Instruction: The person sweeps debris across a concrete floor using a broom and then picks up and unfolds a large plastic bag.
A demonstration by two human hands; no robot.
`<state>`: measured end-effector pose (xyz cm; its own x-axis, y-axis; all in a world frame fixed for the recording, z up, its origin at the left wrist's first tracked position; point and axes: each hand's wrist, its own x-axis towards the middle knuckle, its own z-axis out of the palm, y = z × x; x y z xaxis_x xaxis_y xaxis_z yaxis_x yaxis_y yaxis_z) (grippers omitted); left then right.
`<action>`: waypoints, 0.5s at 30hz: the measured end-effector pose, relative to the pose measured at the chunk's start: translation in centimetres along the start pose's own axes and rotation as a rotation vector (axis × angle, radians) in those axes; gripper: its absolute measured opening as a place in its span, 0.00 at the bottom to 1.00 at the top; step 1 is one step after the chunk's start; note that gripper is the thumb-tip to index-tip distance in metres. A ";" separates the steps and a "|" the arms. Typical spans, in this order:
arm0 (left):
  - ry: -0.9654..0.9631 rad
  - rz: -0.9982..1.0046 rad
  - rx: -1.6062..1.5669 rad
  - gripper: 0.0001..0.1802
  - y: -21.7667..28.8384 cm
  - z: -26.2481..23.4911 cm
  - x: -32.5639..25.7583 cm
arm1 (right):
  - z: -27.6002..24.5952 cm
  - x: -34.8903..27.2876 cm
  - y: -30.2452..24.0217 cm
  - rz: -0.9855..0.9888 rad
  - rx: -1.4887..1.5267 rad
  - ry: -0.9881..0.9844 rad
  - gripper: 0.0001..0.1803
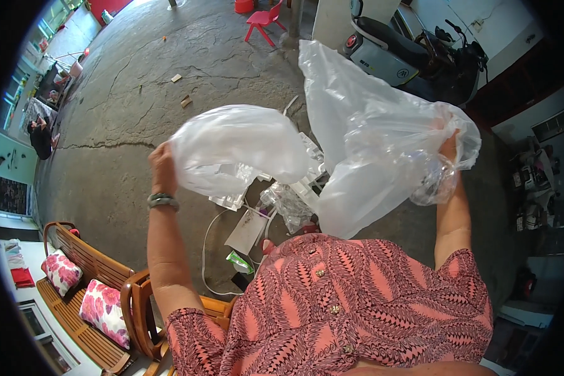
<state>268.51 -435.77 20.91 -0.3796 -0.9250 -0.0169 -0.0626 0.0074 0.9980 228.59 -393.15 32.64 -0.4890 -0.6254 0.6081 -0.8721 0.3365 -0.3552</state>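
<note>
Out to the left, my left hand [163, 164] is closed on the edge of a white translucent plastic bag [238, 141], which bulges out and is blurred by motion. My right hand [446, 141], raised on the right, grips a large clear plastic bag [373, 144]. Folds of that bag partly cover the fingers and hang toward my lap. Whether the two pieces of plastic are joined, I cannot tell. Below them on the floor lie crumpled clear plastic [289, 207], a flat whitish piece of card [247, 232] and white moulded pieces, partly hidden by the bags.
A white cord [204, 257] loops over the concrete floor near a green-and-white packet [239, 262]. Wooden seating with floral cushions [106, 307] stands at the left. A scooter [407, 53] is parked at the back right, near a red plastic chair [265, 24]. Another person [41, 138] is far left.
</note>
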 end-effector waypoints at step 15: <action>0.018 -0.140 -0.027 0.14 -3.7 -4.8 -1.6 | 2.8 2.9 3.0 0.261 0.701 0.015 0.31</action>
<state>273.81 -436.19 17.50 -0.3522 -0.9229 -0.1556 -0.0891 -0.1324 0.9872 224.59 -395.92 31.39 -0.6835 -0.5750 0.4497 -0.5141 -0.0583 -0.8558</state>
